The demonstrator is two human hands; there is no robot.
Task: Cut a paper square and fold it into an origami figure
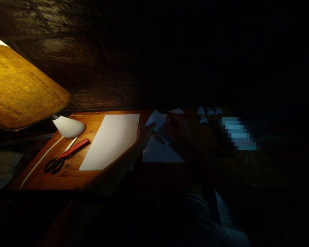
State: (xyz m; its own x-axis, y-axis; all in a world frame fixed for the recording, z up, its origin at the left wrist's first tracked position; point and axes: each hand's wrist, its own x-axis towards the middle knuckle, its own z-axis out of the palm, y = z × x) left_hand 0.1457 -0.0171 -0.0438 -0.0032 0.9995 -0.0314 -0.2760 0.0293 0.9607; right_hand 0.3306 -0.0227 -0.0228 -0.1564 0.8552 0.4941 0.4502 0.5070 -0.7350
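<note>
In the head view, a folded sheet of white paper (pixel 156 119) is held up off the table between my two hands. My left hand (pixel 144 134) grips its left side, with the thumb lying on the paper. At the right side my right hand (pixel 179 126) is closed on the paper, though deep shadow hides most of its fingers. Below them another white sheet (pixel 159 152) lies flat on the table. A large stack of white paper (pixel 113 142) is just left of my left hand, partly behind my forearm.
On the wooden table's (pixel 92 120) left side are black-handled scissors (pixel 57 165), a red perforated strip (pixel 74 148) and a white pen-like stick (pixel 70 144). A lamp (pixel 68 127) with a yellow shade stands behind. Several small folded paper pieces (pixel 202 118) sit back right, near a pixelated bright screen (pixel 238 133).
</note>
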